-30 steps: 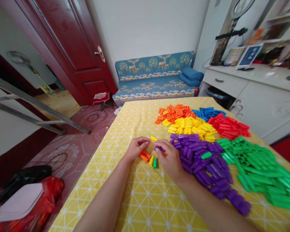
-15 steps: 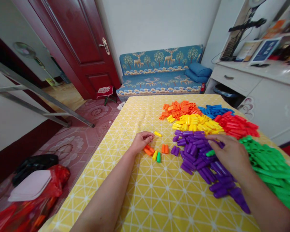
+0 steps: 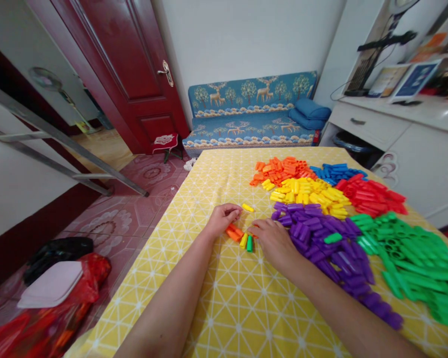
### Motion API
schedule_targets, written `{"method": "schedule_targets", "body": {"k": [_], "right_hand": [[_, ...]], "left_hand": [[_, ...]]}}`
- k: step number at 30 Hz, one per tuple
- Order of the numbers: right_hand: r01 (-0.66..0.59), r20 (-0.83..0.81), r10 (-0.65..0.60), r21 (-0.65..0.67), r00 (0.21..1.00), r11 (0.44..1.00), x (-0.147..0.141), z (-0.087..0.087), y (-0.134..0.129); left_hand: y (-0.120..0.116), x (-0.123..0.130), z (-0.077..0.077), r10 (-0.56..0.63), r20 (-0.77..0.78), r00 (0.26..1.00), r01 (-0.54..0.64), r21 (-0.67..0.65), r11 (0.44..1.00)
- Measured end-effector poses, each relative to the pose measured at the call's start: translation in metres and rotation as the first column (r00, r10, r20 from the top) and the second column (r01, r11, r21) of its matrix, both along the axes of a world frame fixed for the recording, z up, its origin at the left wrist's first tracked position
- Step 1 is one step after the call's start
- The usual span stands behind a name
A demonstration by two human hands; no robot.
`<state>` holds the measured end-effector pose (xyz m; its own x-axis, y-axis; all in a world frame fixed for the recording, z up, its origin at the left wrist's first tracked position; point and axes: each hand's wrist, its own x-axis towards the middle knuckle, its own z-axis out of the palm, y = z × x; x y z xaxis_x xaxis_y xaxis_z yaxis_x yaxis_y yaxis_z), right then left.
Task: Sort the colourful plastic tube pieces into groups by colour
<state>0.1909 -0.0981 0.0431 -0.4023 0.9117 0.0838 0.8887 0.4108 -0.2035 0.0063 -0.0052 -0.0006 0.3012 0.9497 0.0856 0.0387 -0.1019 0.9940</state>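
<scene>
My left hand (image 3: 226, 219) is closed in a pinch; whatever lies between its fingertips is hidden. Just below it rest orange plastic caps (image 3: 234, 232), a yellow cap (image 3: 243, 241) and a green cap (image 3: 249, 243), side by side on the cloth. A single yellow cap (image 3: 248, 207) lies past the left fingertips. My right hand (image 3: 274, 243) reaches in from the right, its fingers bent over an orange cap (image 3: 255, 236) that they mostly cover. Beside this hand spreads a heap of purple caps (image 3: 309, 233), with one green cap (image 3: 333, 238) on top.
Further heaps of caps lie on the yellow tablecloth (image 3: 216, 308): orange (image 3: 283, 170), yellow (image 3: 309, 193), blue (image 3: 336, 173), red (image 3: 373, 195) and green (image 3: 414, 258). Beyond the table stands a blue sofa (image 3: 246, 130). A white cabinet (image 3: 425, 164) is at right.
My right hand has moved left from the purple heap to the small orange caps near my left hand. The green cap stays on the purple heap. My left hand keeps its pinch.
</scene>
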Motion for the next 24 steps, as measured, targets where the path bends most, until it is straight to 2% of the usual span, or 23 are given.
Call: {"method": "schedule_targets", "body": {"k": [3,7,10,12,14,17,20,24], "right_hand": [[0.037,-0.048,-0.036,0.022,0.998,0.999,0.000,-0.002,0.003],[0.152,-0.261,-0.140,0.028,0.955,0.988,-0.007,-0.001,0.004],[0.123,-0.357,-0.121,-0.017,0.926,0.992,-0.022,0.005,0.004],[0.120,-0.298,-0.132,-0.060,0.945,0.991,-0.034,0.010,0.005],[0.143,-0.168,-0.158,-0.100,0.973,0.985,-0.044,0.014,0.005],[0.181,-0.012,-0.184,-0.107,0.983,0.978,-0.054,0.017,0.006],[0.168,0.046,-0.164,-0.094,0.985,0.981,-0.056,0.018,0.008],[0.092,0.069,-0.086,-0.100,0.994,0.991,-0.055,0.024,0.012]], "left_hand": [[0.000,0.000,0.000,0.003,-0.009,1.000,-0.003,0.005,1.000],[0.002,-0.001,-0.002,0.006,-0.003,1.000,-0.006,-0.001,1.000],[0.002,-0.002,-0.002,0.004,0.001,1.000,-0.004,0.006,1.000],[0.002,-0.003,-0.001,0.005,0.010,1.000,-0.005,0.008,1.000],[0.002,-0.004,0.001,0.006,0.027,1.000,-0.006,0.002,1.000],[0.002,-0.004,0.003,0.011,0.043,0.999,-0.011,-0.003,1.000],[0.001,-0.004,0.004,0.018,0.045,0.999,-0.018,-0.002,1.000],[0.001,-0.005,0.005,0.034,0.069,0.997,-0.033,-0.014,0.999]]}}
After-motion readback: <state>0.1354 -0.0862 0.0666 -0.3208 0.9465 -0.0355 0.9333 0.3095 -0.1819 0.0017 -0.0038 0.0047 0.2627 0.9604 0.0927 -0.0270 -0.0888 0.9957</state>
